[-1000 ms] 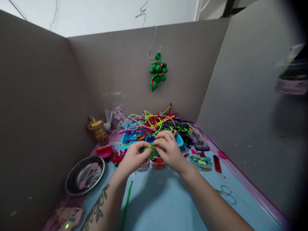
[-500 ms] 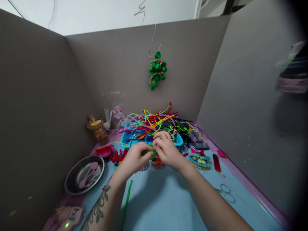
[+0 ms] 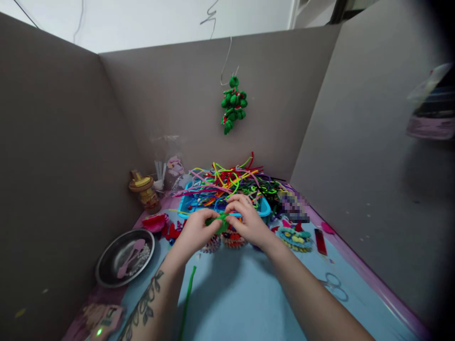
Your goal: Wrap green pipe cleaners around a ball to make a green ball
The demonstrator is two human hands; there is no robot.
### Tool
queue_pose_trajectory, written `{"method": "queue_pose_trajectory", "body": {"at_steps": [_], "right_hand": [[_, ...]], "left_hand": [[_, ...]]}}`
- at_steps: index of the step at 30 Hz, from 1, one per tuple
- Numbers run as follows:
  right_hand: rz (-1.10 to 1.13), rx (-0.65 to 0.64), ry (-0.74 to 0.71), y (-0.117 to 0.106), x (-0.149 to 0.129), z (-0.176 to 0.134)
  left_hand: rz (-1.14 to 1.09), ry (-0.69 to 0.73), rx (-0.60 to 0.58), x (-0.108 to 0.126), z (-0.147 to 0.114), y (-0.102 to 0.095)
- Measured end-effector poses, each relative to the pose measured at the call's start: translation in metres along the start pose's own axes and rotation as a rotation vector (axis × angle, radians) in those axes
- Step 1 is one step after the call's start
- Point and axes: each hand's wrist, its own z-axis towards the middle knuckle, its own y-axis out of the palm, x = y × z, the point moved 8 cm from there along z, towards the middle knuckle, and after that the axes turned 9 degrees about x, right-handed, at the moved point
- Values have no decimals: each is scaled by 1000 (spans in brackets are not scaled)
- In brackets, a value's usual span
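Between my two hands is a small bent piece of green pipe cleaner (image 3: pixel 222 222), held up above the blue mat. My left hand (image 3: pixel 199 229) pinches its left side between thumb and fingers. From the right, my right hand (image 3: pixel 246 220) grips the other side, fingertips close to the left thumb. Part of the green piece is hidden behind the fingers. Below and beyond the hands sit round beaded-looking fuzzy pieces (image 3: pixel 233 239), partly covered. A straight green pipe cleaner (image 3: pixel 188 298) lies on the mat by my left forearm.
A blue basket (image 3: pixel 265 208) heaped with colourful pipe cleaners (image 3: pixel 227 177) stands behind my hands. At left are a metal bowl (image 3: pixel 103 265) with a pink scoop and a brown cup (image 3: pixel 146 194). Scissors (image 3: pixel 334 285) and a red lighter-like object (image 3: pixel 320 241) lie right. A green ornament (image 3: pixel 233 102) hangs above.
Both hands stay close together on the green pipe cleaner; the left has shifted slightly left, and more of the green piece shows between the fingertips.
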Motion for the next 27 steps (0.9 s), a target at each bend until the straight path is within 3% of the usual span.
{"method": "queue_pose_trajectory", "body": {"at_steps": [4,12,22,27], "right_hand": [[-73,92,-200,-9,-16,-1],[-282,93,-417,-7,-31,-10],[-279,-22,-373,2,-26,-8],[-261,-73,-349,11,-19,-10]], "left_hand": [[-268,-180,-40,-8,0,3],[-447,-223,-125,-15,-3,11],[-201,-108,-152,-10,-3,8],[168,187,-29,6,-1,-3]]}}
